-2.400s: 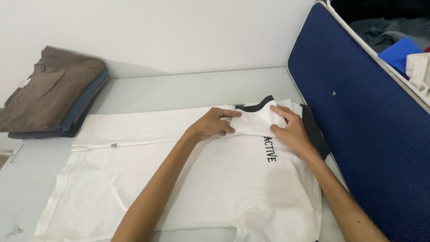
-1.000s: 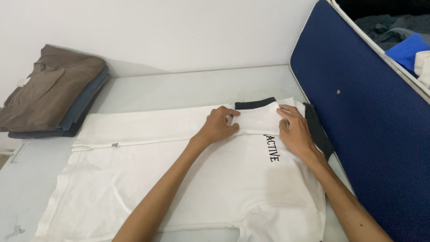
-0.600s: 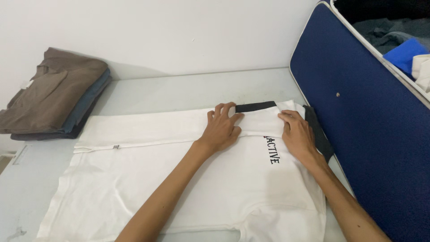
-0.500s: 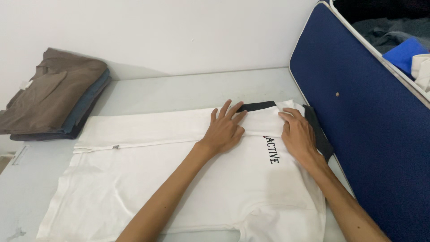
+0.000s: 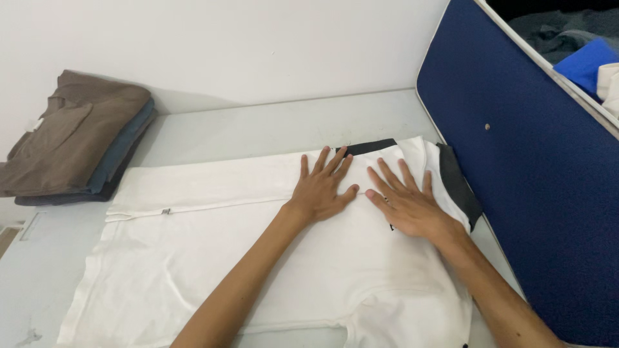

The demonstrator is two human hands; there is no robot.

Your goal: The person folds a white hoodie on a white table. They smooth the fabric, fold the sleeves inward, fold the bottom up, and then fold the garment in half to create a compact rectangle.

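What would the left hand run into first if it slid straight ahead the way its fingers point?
The left hand lies flat on the white shirt, fingers pointing up and slightly right. Just past the fingertips comes the shirt's black sleeve band, then bare table and the wall.

grey table (image 5: 271, 125) bears shirt (image 5: 213, 258), folded stack (image 5: 77, 135).
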